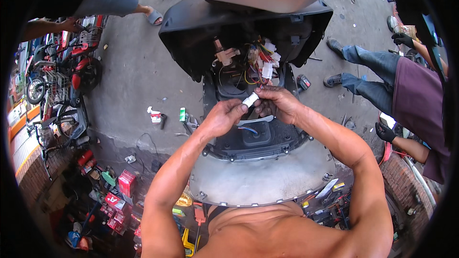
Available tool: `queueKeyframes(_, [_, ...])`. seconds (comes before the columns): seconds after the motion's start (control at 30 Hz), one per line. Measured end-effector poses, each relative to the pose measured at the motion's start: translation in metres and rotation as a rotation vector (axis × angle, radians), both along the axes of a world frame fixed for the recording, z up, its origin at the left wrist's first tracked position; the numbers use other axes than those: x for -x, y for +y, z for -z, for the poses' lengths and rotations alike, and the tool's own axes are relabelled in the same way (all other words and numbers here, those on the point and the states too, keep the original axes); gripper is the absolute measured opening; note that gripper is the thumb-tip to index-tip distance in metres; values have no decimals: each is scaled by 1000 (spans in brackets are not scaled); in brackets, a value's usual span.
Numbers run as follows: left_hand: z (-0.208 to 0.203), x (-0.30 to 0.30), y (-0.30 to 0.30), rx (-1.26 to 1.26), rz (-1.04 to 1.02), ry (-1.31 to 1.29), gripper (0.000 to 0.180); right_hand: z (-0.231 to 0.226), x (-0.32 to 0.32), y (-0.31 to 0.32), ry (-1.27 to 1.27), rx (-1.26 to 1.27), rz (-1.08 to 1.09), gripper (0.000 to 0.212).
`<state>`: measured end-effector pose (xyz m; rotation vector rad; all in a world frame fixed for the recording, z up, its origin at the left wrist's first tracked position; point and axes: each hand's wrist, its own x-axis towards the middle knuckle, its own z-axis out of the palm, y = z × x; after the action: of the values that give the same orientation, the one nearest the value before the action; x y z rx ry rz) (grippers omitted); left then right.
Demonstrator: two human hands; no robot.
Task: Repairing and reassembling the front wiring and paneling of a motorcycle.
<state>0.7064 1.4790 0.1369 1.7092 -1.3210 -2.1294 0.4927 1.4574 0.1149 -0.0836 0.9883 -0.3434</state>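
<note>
Between my two hands is a white plastic wire connector [250, 99]. My left hand [224, 117] is closed, pinching its lower left end between thumb and fingers. The fingers of my right hand [282, 104] close on its upper right end, where thin wires seem to come in; the exact grip there is partly hidden. Just beyond my hands, a bundle of coloured wires with several white connectors [267, 70] hangs out of an opened dark scooter body [186, 33]. A copper-coloured metal part [224, 55] sits left of the bundle. Below my hands lies a black cover [256, 133] with a short blue cable.
A silvery panel [263, 181] curves in front of my body. Tools and a red-and-black device [303, 82] lie on the grey ground [129, 67]. Red boxes [126, 183] clutter the lower left. One person in a purple apron [418, 110] stands right; another's leg [107, 0] shows upper left, near parked bikes.
</note>
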Motion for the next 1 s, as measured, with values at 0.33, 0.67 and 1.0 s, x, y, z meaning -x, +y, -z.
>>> queueKeyframes(0.33, [1, 1, -4, 13, 43, 52, 35, 6, 1, -1, 48, 54, -80, 23])
queueKeyframes(0.67, [-1, 8, -8, -21, -16, -7, 32, 4, -1, -1, 52, 37, -60, 23])
queueKeyframes(1.0, [7, 6, -6, -218, -321, 212, 32, 3, -1, 1, -71, 121, -24, 39])
